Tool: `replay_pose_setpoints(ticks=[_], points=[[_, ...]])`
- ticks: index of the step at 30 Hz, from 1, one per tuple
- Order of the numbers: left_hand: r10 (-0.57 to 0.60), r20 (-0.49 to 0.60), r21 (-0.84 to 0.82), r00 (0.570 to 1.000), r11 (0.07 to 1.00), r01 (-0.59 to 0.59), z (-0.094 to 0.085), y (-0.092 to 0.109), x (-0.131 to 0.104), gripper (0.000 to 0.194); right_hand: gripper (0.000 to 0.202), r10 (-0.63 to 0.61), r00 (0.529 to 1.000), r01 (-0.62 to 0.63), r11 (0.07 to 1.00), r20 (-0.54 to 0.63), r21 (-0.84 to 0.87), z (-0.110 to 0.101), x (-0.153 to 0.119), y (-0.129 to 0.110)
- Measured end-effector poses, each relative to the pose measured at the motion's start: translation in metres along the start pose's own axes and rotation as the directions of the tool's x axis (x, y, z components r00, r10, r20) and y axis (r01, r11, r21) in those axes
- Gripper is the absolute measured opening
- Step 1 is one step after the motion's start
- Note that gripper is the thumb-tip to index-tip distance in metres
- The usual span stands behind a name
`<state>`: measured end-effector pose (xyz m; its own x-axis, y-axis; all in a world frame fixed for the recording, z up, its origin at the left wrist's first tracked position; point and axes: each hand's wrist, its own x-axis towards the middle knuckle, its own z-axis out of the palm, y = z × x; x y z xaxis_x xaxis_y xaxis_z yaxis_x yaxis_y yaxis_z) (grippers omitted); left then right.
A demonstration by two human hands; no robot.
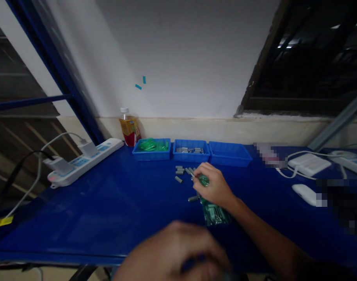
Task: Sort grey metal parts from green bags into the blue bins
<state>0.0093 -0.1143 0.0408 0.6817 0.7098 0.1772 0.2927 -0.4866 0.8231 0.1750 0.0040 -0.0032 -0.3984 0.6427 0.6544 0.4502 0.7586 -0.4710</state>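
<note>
My right hand [212, 183] is closed round the top of a green plastic bag [215, 214] that holds several small pale parts. Its fingertips are beside several small metal cylinders [179, 179] lying loose on the blue table [108, 210]. Another cylinder [192, 199] lies just left of the bag. Low in the picture, my left hand [178, 253] is blurred, its fingers curled; whether anything is in them cannot be made out. Along the wall stand a blue bin [151, 156] with green bags, a blue bin [190, 157] with metal cylinders, and a blue bin [231, 159] with nothing visible inside.
A drink bottle [129, 128] stands by the wall. At the left lies a white power strip [87, 162] with plugs and cables. On the right are a white adapter [309, 164] with a cable, a white oval object [304, 194] and another power strip [354, 164].
</note>
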Motion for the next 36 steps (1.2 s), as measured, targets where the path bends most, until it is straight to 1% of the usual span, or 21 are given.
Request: replay_pose_setpoints(ticks=[1, 2, 3, 4, 5, 7, 9, 10, 12, 14, 16, 18, 21, 22, 24, 25, 27, 29, 32, 34, 36], points=[[-0.031, -0.1, 0.026, 0.995, 0.999, 0.033, -0.011, -0.01, 0.015, 0.024, 0.01, -0.011, 1.0, 0.011, 1.0, 0.014, 0.002, 0.0, 0.0, 0.0], [-0.026, -0.259, 0.119, 0.966, 0.991, 0.059, -0.022, -0.021, 0.029, 0.022, 0.01, -0.022, 0.999, 0.022, 1.0, 0.028, -0.002, 0.0, -0.001, 0.0], [0.013, -0.37, 0.218, 0.929, 0.973, 0.073, -0.032, -0.035, 0.042, 0.018, 0.01, -0.032, 0.999, 0.032, 0.999, 0.043, -0.01, -0.001, -0.001, 0.001], [0.096, -0.407, 0.309, 0.908, 0.95, 0.038, -0.04, -0.048, 0.053, 0.018, 0.01, -0.04, 0.998, 0.041, 0.999, 0.057, -0.021, -0.003, -0.001, 0.002], [0.175, -0.359, 0.386, 0.917, 0.922, -0.024, -0.046, -0.06, 0.062, 0.022, 0.01, -0.045, 0.996, 0.048, 0.998, 0.071, -0.036, -0.005, -0.001, 0.004], [0.29, -0.245, 0.493, 0.925, 0.859, -0.138, -0.052, -0.079, 0.073, 0.02, 0.011, -0.043, 0.994, 0.049, 0.997, 0.098, -0.066, -0.009, 0.0, 0.008], [0.37, -0.166, 0.53, 0.914, 0.815, -0.234, -0.053, -0.088, 0.079, 0.019, 0.012, -0.022, 0.993, 0.03, 0.997, 0.113, -0.076, -0.014, 0.001, 0.01], [0.404, -0.158, 0.531, 0.901, 0.804, -0.267, -0.052, -0.09, 0.08, 0.018, 0.013, -0.008, 0.994, 0.015, 0.998, 0.112, -0.064, -0.016, 0.002, 0.011], [0.462, -0.179, 0.523, 0.868, 0.793, -0.314, -0.051, -0.092, 0.081, 0.015, 0.012, 0.025, 0.995, -0.024, 1.0, 0.099, -0.007, -0.018, 0.004, 0.013], [0.496, -0.216, 0.519, 0.841, 0.788, -0.331, -0.051, -0.095, 0.081, 0.011, 0.011, 0.065, 0.994, -0.07, 0.996, 0.09, 0.06, -0.019, 0.005, 0.012], [0.512, -0.234, 0.537, 0.827, 0.777, -0.329, -0.052, -0.1, 0.08, 0.009, 0.01, 0.103, 0.99, -0.114, 0.987, 0.1, 0.111, -0.017, 0.005, 0.011], [0.513, -0.211, 0.568, 0.832, 0.757, -0.323, -0.053, -0.106, 0.077, 0.008, 0.011, 0.13, 0.983, -0.15, 0.978, 0.132, 0.148, -0.014, 0.004, 0.009], [0.486, -0.166, 0.61, 0.858, 0.734, -0.298, -0.054, -0.113, 0.073, 0.007, 0.015, 0.153, 0.974, -0.183, 0.967, 0.17, 0.179, -0.008, 0.001, 0.008], [0.469, -0.17, 0.616, 0.867, 0.737, -0.278, -0.054, -0.114, 0.073, 0.007, 0.016, 0.154, 0.974, -0.182, 0.968, 0.166, 0.173, -0.007, 0.001, 0.008], [0.424, -0.22, 0.61, 0.878, 0.763, -0.215, -0.053, -0.117, 0.072, 0.008, 0.01, 0.129, 0.984, -0.143, 0.982, 0.121, 0.123, -0.005, 0.0, 0.009], [0.4, -0.255, 0.597, 0.88, 0.782, -0.183, -0.053, -0.118, 0.073, 0.009, 0.01, 0.102, 0.991, -0.11, 0.991, 0.087, 0.083, -0.004, 0.0, 0.01], [0.354, -0.313, 0.554, 0.881, 0.822, -0.134, -0.051, -0.119, 0.073, 0.01, 0.021, 0.026, 0.999, -0.026, 1.0, 0.035, -0.013, -0.005, 0.001, 0.011], [0.316, -0.345, 0.501, 0.884, 0.858, -0.111, -0.048, -0.12, 0.074, 0.013, 0.017, -0.065, 0.997, 0.069, 0.992, 0.042, -0.104, -0.005, 0.002, 0.011], [0.247, -0.382, 0.42, 0.89, 0.905, -0.071, -0.044, -0.118, 0.075, 0.018, 0.009, -0.17, 0.979, 0.19, 0.96, 0.109, -0.205, -0.006, 0.007, 0.01], [0.211, -0.388, 0.394, 0.897, 0.918, -0.045, -0.044, -0.117, 0.076, 0.023, 0.007, -0.183, 0.974, 0.211, 0.947, 0.134, -0.243, -0.008, 0.011, 0.012], [0.191, -0.372, 0.423, 0.909, 0.906, -0.017, -0.048, -0.116, 0.077, 0.028, 0.005, -0.136, 0.984, 0.164, 0.944, 0.114, -0.285, -0.015, 0.015, 0.02]])
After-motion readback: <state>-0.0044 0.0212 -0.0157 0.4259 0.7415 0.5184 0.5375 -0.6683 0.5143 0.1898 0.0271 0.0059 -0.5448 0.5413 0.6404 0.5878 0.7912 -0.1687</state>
